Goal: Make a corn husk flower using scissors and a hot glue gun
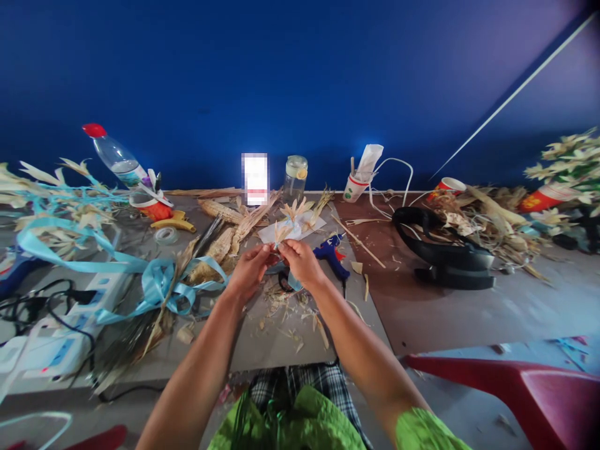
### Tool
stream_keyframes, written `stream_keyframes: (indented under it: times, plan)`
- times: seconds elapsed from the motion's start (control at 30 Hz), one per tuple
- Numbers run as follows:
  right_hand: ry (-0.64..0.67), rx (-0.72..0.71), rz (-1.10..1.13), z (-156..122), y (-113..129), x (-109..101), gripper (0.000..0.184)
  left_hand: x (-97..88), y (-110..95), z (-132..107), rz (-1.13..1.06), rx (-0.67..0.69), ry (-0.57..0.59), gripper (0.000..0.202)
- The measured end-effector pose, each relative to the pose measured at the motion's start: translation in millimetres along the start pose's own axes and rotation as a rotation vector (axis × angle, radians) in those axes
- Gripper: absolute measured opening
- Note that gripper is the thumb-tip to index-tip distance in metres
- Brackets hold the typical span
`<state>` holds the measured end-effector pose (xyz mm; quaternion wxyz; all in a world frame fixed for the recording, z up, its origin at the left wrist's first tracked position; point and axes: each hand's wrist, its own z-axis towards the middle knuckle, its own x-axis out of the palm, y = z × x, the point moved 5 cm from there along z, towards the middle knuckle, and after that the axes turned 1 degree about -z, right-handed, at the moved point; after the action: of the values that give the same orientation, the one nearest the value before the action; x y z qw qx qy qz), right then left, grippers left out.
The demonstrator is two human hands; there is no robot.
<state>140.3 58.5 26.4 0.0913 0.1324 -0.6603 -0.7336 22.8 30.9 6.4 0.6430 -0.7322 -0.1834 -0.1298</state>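
A small pale flower (pixel 282 232) sits at the fingertips of both hands, its petals rising just beyond them. The person's right hand (pixel 302 265) pinches its base; the left hand (pixel 252 270) has its fingertips drawn in close beside it, though whether they grip cannot be told. Just beyond the hands lies a white sheet (pixel 268 234). A blue glue gun (pixel 334 256) lies just right of the right hand; light-blue ribbon (pixel 157 284) loops left of the left hand. Farther beyond both stands a clear jar (pixel 295 181).
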Motion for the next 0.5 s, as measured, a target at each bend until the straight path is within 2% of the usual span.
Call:
stream_keyframes:
  times: [0.3, 0.5]
  plan:
    - [0.140, 0.089, 0.128, -2, 9, 4, 0.041, 5.8, -1, -3, -0.088, -0.045, 0.103, 0.026]
    - [0.063, 0.059, -0.094, 2, -1, -4, 0.046, 0.8, 5, 0, -0.112, -0.059, 0.061, 0.021]
